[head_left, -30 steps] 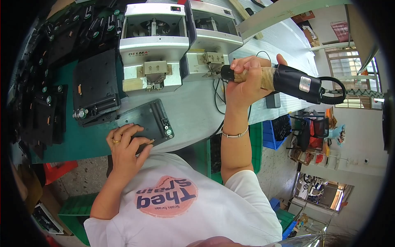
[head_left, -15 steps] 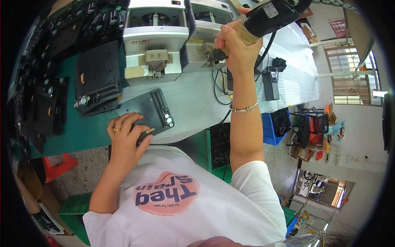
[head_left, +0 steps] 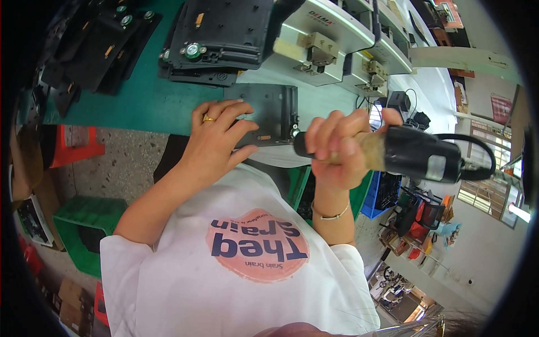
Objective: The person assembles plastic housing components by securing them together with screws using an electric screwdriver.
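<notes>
Desk point(head_left: 140, 104): teal-green mat. Plate point(head_left: 269, 112) under left hand point(head_left: 216, 140): dark grey. Electric screwdriver point(head_left: 415, 153) in right hand point(head_left: 337, 149): black with tan grip wrap. Ring point(head_left: 208, 118): gold. Shirt point(head_left: 247, 275): white, pink oval, navy lettering. Crate point(head_left: 84, 224): green.

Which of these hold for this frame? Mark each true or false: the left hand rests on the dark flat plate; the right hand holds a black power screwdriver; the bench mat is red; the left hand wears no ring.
1. The left hand rests on the dark flat plate: true.
2. The right hand holds a black power screwdriver: true.
3. The bench mat is red: false, it is green.
4. The left hand wears no ring: false, a gold ring sits on one finger.
</notes>
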`<state>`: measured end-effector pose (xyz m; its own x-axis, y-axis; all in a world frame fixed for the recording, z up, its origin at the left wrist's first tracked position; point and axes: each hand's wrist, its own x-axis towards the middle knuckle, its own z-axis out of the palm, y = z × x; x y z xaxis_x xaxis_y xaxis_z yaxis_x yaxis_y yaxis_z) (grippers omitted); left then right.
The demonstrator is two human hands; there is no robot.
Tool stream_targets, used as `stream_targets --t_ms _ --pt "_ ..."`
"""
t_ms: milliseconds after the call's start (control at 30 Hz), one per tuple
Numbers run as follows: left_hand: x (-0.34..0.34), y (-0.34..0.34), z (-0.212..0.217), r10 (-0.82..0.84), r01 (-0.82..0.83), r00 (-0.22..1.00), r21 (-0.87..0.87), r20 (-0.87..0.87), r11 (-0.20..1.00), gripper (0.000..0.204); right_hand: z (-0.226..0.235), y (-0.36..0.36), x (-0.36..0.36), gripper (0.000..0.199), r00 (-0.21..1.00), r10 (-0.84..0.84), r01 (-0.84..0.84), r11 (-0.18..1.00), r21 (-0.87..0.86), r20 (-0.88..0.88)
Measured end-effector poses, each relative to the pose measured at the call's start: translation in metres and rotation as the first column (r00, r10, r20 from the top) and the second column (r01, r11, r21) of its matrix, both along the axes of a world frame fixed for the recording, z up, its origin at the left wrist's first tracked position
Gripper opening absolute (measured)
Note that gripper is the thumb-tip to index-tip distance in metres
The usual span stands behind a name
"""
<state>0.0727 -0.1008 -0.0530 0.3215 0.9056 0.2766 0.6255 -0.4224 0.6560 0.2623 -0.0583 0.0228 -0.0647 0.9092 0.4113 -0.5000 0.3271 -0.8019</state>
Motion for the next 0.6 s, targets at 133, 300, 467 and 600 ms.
stream_targets --t_ms 133,300,467,600 --pt "-0.001 -0.002 -0.001 0.011 -0.011 1.000 -0.015 0.007 1.000 0.038 -0.023 -0.007 -0.012 0.064 0.972 0.041 -0.073 0.988 0.134 0.230" --pt "-0.001 -0.003 -0.002 0.014 -0.013 1.000 -0.030 0.023 0.999 0.038 -0.032 -0.009 -0.021 0.058 0.985 0.008 -0.023 0.996 0.083 0.173" --pt "-0.001 -0.003 -0.001 0.020 -0.019 0.999 -0.044 0.027 0.999 0.038 -0.037 -0.005 -0.019 0.061 0.963 0.023 -0.058 0.990 0.125 0.268" --pt "-0.001 -0.003 -0.001 0.021 -0.020 0.999 -0.043 0.027 0.999 0.038 -0.039 -0.005 -0.020 0.061 0.958 0.022 -0.069 0.985 0.157 0.287"
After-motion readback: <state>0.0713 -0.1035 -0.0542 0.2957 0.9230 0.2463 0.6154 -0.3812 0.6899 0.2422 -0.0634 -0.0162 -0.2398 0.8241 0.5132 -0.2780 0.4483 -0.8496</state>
